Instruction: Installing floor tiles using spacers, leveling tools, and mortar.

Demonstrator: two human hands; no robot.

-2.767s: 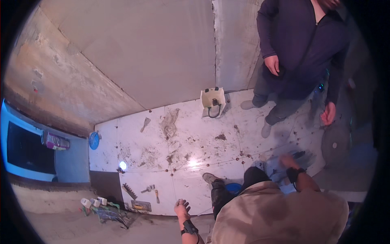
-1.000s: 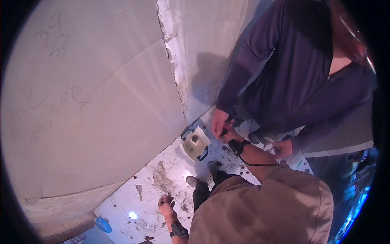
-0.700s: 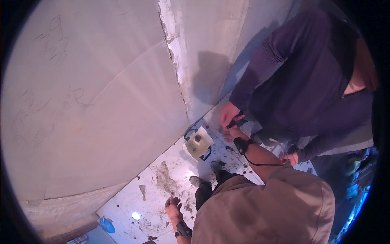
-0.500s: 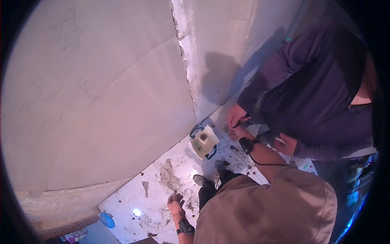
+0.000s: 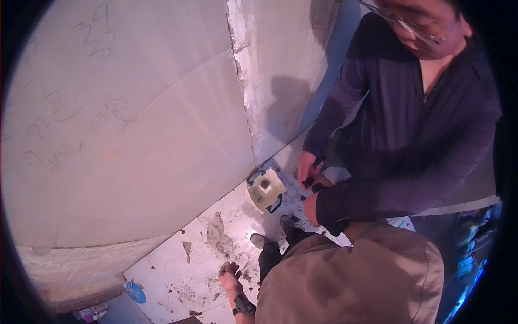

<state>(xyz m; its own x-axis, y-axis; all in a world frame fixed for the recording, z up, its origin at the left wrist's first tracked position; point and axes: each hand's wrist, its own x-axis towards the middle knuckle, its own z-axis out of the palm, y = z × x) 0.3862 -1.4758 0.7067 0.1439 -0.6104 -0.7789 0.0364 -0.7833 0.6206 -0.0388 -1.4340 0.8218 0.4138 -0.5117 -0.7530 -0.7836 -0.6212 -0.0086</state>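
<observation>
My left hand point(image 5: 231, 273) hangs low beside my leg, fingers loosely apart and empty, with a black band on the wrist. It hovers above a dirty white floor tile point(image 5: 167, 270). My right hand point(image 5: 319, 182) is raised toward a person in a dark purple top and shows only as a sliver of skin with a black strap. That person's two hands point(image 5: 306, 167) point(image 5: 311, 208) close around it, and their sleeve covers my forearm. Whether my right hand's fingers are closed is hidden.
A pale boxy device point(image 5: 264, 190) with black cables sits on the floor at the wall corner. A small trowel point(image 5: 187, 249) and a grey mortar smear point(image 5: 218, 237) lie on the tile. A blue round object point(image 5: 135, 292) sits lower left. A large grey wall slab point(image 5: 135, 119) fills the left.
The view has tilted up from the floor toward the wall and the other person. My right hand rose to meet their hands, which now cover it. My left hand still hangs low.
</observation>
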